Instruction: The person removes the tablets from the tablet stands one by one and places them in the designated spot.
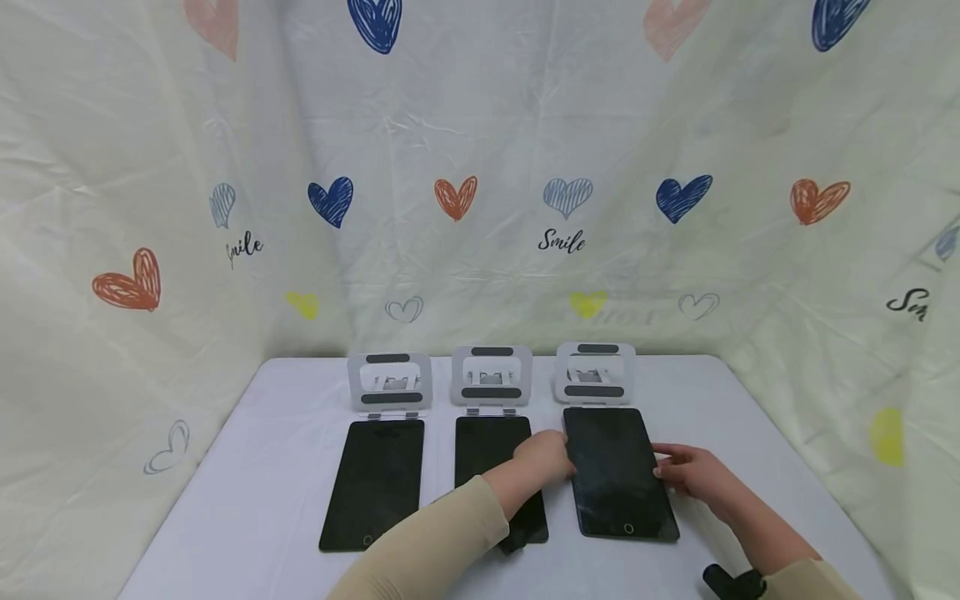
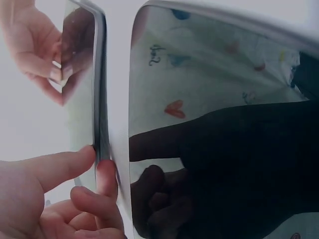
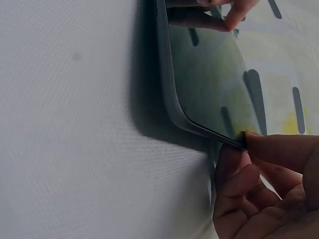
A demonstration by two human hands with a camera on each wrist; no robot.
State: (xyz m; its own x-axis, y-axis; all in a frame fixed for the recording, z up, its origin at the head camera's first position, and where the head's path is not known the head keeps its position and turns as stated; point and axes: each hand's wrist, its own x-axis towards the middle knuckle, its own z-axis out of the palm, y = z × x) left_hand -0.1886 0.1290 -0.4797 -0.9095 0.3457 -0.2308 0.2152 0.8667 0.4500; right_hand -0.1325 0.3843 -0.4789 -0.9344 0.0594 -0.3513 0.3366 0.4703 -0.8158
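Note:
Both hands are at the rightmost black tablet (image 1: 618, 475), which lies screen up below a white stand. My left hand (image 1: 542, 457) pinches its left edge between thumb and fingers, reaching across the middle tablet (image 1: 483, 450). On the opposite side, my right hand (image 1: 697, 475) grips the right edge. In the left wrist view the left thumb (image 2: 77, 164) presses the screen side of the rim. The right wrist view has the right thumb (image 3: 279, 149) on top of the tablet (image 3: 204, 84), fingers beneath, with a shadow under the raised-looking edge.
A third black tablet (image 1: 375, 483) lies at the left, partly behind the left sleeve (image 1: 435, 542). White folding stands with dark pads, left (image 1: 360, 379), middle (image 1: 461, 375) and right (image 1: 562, 375), line the back of the white table (image 1: 247, 483). A heart-print curtain (image 1: 487, 108) hangs behind.

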